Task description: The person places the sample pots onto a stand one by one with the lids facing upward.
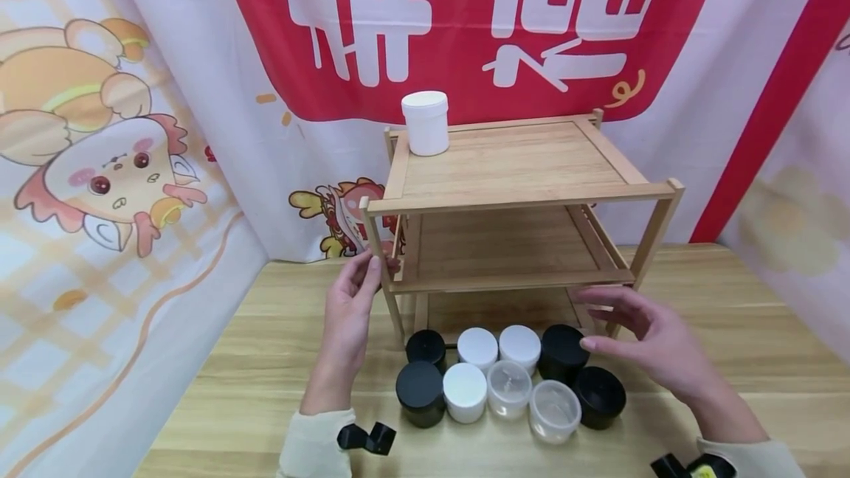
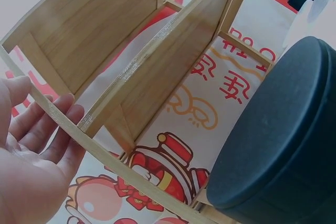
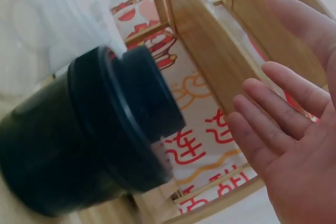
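Note:
A three-tier wooden shelf (image 1: 518,164) stands on the table, and a white lidded jar (image 1: 426,127) sits at the left of its top board. My left hand (image 1: 354,301) grips the shelf's left front post (image 2: 100,153), with the thumb on one side and the fingers behind. My right hand (image 1: 654,341) is by the right front post (image 1: 654,234), fingers spread and holding nothing; in the right wrist view its palm (image 3: 299,156) faces the shelf. Between my hands are black jars (image 1: 420,393), white jars (image 1: 464,392) and two clear jars (image 1: 554,410).
The jars stand close together in two rows before the shelf's lowest board (image 1: 498,312). A printed curtain (image 1: 465,105) hangs behind the shelf, and a patterned cloth (image 1: 133,301) borders the table's left side. Wood-grain tabletop (image 1: 246,367) lies under everything.

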A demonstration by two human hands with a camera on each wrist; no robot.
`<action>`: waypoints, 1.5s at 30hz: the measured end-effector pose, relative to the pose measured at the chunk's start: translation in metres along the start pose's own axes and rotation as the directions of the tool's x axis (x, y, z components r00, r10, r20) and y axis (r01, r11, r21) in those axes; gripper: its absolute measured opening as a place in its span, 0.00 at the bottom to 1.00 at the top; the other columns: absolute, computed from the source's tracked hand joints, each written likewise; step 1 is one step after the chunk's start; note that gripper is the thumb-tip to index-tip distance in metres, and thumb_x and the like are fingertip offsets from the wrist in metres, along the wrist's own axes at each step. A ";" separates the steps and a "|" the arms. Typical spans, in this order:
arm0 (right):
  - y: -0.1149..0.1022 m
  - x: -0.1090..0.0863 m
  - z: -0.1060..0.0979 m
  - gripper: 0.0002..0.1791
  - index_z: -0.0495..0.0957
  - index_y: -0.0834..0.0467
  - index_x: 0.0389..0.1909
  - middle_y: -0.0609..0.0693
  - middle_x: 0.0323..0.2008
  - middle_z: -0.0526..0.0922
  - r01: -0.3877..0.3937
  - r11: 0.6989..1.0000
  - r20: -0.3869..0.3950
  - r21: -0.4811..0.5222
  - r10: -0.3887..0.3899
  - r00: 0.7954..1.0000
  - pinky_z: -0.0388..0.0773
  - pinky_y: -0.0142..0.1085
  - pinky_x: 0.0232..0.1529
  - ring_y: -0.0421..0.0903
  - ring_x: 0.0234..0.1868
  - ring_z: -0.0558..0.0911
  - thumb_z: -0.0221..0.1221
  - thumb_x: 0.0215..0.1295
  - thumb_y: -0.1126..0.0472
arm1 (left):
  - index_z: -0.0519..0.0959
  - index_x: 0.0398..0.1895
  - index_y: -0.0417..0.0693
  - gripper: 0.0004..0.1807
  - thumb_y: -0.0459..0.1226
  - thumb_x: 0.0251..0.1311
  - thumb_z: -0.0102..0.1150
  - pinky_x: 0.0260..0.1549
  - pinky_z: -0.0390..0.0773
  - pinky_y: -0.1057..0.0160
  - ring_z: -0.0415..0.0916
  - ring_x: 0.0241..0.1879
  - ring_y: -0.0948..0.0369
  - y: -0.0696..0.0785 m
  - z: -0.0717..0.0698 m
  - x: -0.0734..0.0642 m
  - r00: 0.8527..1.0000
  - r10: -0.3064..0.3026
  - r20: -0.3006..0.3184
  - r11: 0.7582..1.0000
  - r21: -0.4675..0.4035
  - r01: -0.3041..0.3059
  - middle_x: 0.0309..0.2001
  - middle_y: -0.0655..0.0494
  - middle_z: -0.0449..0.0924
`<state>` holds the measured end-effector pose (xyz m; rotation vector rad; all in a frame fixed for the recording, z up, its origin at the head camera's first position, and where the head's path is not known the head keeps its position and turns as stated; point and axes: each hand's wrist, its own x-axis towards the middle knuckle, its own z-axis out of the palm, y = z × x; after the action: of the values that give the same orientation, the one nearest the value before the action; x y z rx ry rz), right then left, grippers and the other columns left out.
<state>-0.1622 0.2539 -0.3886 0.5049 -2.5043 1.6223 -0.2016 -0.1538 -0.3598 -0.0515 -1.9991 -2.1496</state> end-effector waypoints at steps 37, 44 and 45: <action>0.045 0.003 0.020 0.35 0.77 0.54 0.72 0.55 0.67 0.83 -0.142 0.986 0.124 -0.092 0.153 0.980 0.81 0.30 0.58 0.49 0.65 0.82 0.76 0.66 0.52 | 0.73 0.75 0.47 0.26 0.48 0.83 0.53 0.70 0.75 0.61 0.76 0.65 0.59 -0.002 -0.001 0.001 1.000 0.005 0.002 1.000 0.017 -0.005 0.65 0.52 0.79; 0.049 0.003 0.023 0.35 0.78 0.51 0.71 0.56 0.65 0.83 -0.165 0.982 0.140 -0.096 0.178 0.974 0.80 0.34 0.54 0.52 0.61 0.82 0.76 0.65 0.52 | 0.74 0.74 0.49 0.24 0.48 0.83 0.53 0.69 0.76 0.63 0.76 0.65 0.59 -0.002 -0.002 0.000 1.000 0.006 0.000 1.000 0.011 -0.006 0.65 0.52 0.80; 0.050 0.003 0.023 0.34 0.78 0.51 0.71 0.56 0.64 0.83 -0.166 0.982 0.139 -0.094 0.178 0.974 0.80 0.33 0.53 0.51 0.60 0.82 0.76 0.65 0.52 | 0.74 0.73 0.50 0.23 0.48 0.83 0.53 0.69 0.76 0.63 0.76 0.65 0.59 -0.002 -0.001 0.000 1.000 0.008 0.000 1.000 0.010 -0.008 0.65 0.52 0.80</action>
<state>-0.1799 0.2506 -0.4407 0.4230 -2.7811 1.5836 -0.2020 -0.1552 -0.3621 -0.0581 -2.0057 -2.1351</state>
